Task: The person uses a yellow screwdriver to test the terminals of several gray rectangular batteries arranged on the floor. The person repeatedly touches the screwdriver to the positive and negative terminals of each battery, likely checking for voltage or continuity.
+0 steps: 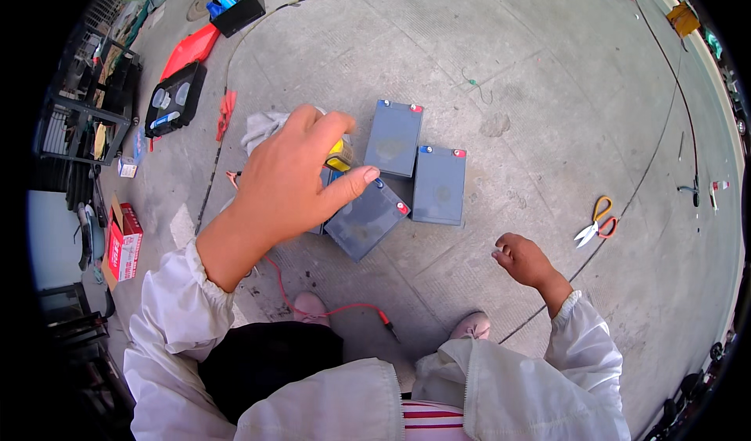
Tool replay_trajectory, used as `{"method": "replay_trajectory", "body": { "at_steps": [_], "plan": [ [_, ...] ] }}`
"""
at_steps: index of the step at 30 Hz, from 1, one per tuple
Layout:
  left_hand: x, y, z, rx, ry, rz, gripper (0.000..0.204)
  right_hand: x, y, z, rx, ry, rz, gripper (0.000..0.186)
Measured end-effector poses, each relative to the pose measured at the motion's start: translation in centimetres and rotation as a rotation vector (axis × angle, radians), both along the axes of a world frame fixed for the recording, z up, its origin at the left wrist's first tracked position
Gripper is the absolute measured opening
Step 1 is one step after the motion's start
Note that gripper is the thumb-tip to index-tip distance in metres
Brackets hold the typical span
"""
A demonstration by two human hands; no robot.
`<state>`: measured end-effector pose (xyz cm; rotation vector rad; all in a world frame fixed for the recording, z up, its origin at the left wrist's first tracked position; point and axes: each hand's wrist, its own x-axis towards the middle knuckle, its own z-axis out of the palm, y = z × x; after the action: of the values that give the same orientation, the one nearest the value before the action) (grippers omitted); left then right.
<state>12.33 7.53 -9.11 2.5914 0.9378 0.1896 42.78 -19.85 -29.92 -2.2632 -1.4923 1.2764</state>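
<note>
My left hand (278,179) is raised over the left part of a group of grey block batteries, its thumb and fingers apart. A yellow and black object (339,156) shows between thumb and fingers; the hand partly hides it, and no grip on it is visible. Beside the hand lie a far battery (393,137), a right battery (440,187) and a tilted near battery (366,222), each with red and blue terminal marks. My right hand (526,261) hovers apart from them over the floor, fingers loosely bent, with nothing visible between them.
Orange-handled scissors (598,223) lie right of my right hand. A red lead (348,308) runs between my shoes. A grey cloth (262,126) is behind my left hand. Leftward are an open black case (178,100), a red-white carton (123,241) and a black bin (238,14) with bottles.
</note>
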Motion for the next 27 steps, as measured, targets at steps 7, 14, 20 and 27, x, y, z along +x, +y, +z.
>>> {"method": "replay_trajectory", "body": {
  "at_steps": [7,14,20,27],
  "plan": [
    [0.2,0.1,-1.6,0.132,-0.122,-0.047,0.033,4.2,-7.3,-6.5,-0.259,-0.104,0.042,0.032],
    [0.5,-0.9,-1.6,0.064,-0.192,0.05,0.036,8.0,-11.6,-7.1,-0.137,-0.193,-0.166,0.028],
    [0.4,-1.2,-1.2,0.162,-0.002,-0.014,0.029,7.0,-12.0,-6.8,-0.157,-0.154,-0.151,0.028],
    [0.1,-1.5,-1.9,0.154,-0.3,-0.093,0.03,6.8,-11.3,-6.6,-0.135,-0.145,-0.111,0.028]
  ]
}}
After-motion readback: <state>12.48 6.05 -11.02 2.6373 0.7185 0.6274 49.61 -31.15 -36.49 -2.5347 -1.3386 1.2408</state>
